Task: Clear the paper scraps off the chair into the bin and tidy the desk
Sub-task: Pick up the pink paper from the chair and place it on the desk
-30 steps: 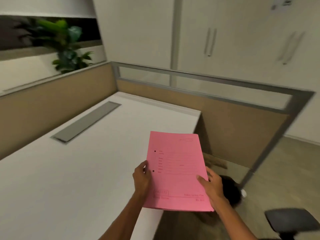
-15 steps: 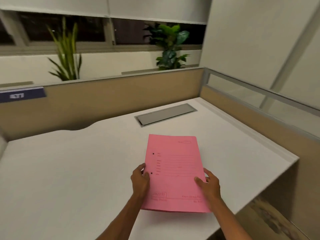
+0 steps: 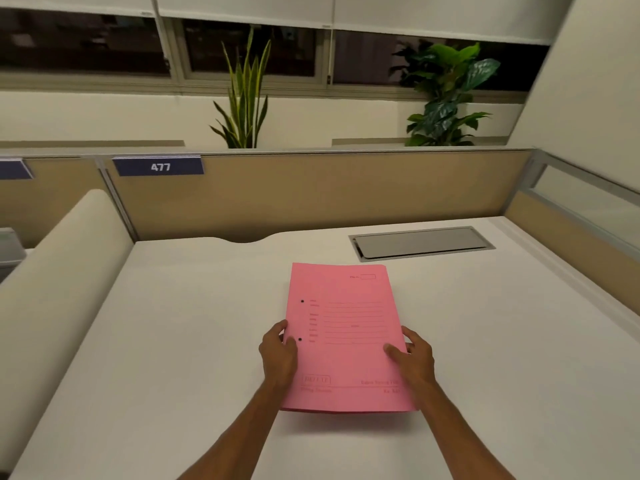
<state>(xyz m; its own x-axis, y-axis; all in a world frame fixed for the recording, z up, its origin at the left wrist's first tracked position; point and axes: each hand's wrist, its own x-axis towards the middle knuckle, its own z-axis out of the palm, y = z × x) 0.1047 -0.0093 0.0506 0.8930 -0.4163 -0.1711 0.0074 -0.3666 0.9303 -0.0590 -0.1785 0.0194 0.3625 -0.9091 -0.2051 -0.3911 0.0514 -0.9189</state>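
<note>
A pink paper file folder [image 3: 346,327] with printed lines and two punch holes hangs low over the middle of the white desk [image 3: 173,341]. My left hand [image 3: 278,355] grips its left edge, thumb on top near the lower hole. My right hand [image 3: 414,355] grips the right edge, thumb on the cover and fingers curled underneath. The folder's near end casts a shadow on the desk, so it is slightly lifted. No chair, paper scraps or bin are in view.
A grey cable hatch [image 3: 422,242] is set into the desk at the back right. Tan partition walls [image 3: 311,192] enclose the back and right; a blue "477" label [image 3: 160,167] sits on the back one. A cream side panel [image 3: 59,271] stands left. Two plants [image 3: 244,98] stand behind.
My view has swung left from the desk's right end and the floor to face the desk squarely. Both hands have carried the pink folder over the desk's middle and kept their grip.
</note>
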